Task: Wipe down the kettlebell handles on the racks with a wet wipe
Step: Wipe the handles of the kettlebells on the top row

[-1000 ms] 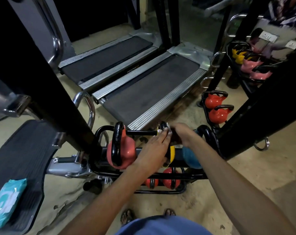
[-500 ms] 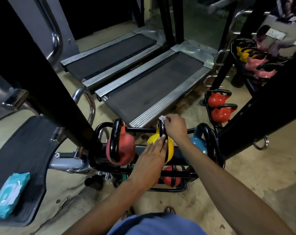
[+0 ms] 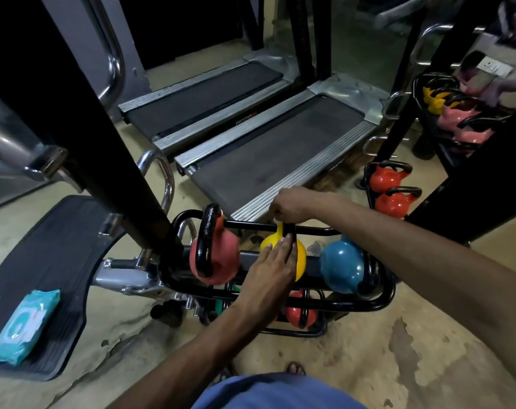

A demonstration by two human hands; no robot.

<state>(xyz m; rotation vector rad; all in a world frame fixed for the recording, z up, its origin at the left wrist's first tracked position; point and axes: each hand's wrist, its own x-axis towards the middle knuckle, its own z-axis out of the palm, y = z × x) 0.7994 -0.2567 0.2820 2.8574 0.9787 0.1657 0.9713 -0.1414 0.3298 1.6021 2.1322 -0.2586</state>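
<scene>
A low black rack [image 3: 369, 306] holds a pink kettlebell [image 3: 224, 261], a yellow kettlebell [image 3: 301, 256] and a blue kettlebell [image 3: 339, 267], each with a black handle. My left hand [image 3: 268, 270] lies flat on the yellow one, fingers straight, fingertips touching its handle [image 3: 289, 229]. My right hand [image 3: 292, 203] is curled over the far top of that handle. The wet wipe is hidden inside its fingers. A red kettlebell [image 3: 295, 315] sits on the lower tier.
A teal pack of wipes [image 3: 23, 323] lies on a black footplate at the left. A thick black post [image 3: 103, 143] rises beside the rack. Two treadmills [image 3: 274, 152] stand behind it. Red kettlebells [image 3: 389, 178] and pink and yellow ones [image 3: 457, 113] sit on racks at right.
My right hand slid along the yellow kettlebell's handle to its far top, and the wipe's white corner is now covered. My left hand shifted down onto the bell's body.
</scene>
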